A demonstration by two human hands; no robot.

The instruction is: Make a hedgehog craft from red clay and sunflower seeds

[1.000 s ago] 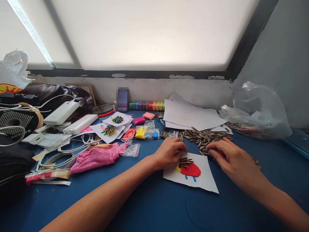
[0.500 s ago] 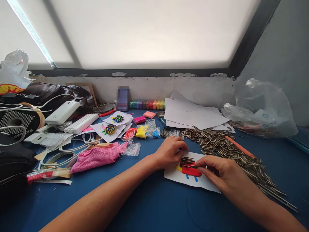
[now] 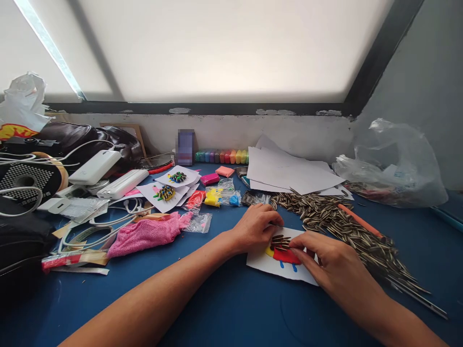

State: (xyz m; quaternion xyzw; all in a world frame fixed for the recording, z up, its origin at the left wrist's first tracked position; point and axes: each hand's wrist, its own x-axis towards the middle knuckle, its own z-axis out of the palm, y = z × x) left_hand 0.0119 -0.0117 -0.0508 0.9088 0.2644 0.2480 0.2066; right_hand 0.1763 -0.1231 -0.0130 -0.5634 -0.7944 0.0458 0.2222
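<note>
The left hand (image 3: 258, 226), fingers bent, grip unclear, likely steadies the white paper (image 3: 262, 266) while the right hand (image 3: 334, 260) pinches what seems a sunflower seed (image 3: 290, 247) over red clay (image 3: 285, 255).

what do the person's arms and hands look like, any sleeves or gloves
The left hand and right hand are ungloved. No sleeve, watch or bracelet shows on the left forearm or right forearm. Some fingers are partly hidden, so rings can't be ruled out.

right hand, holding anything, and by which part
Cannot be told: the right hand is at the sunflower seeds on the red clay, any grip hidden.
</note>
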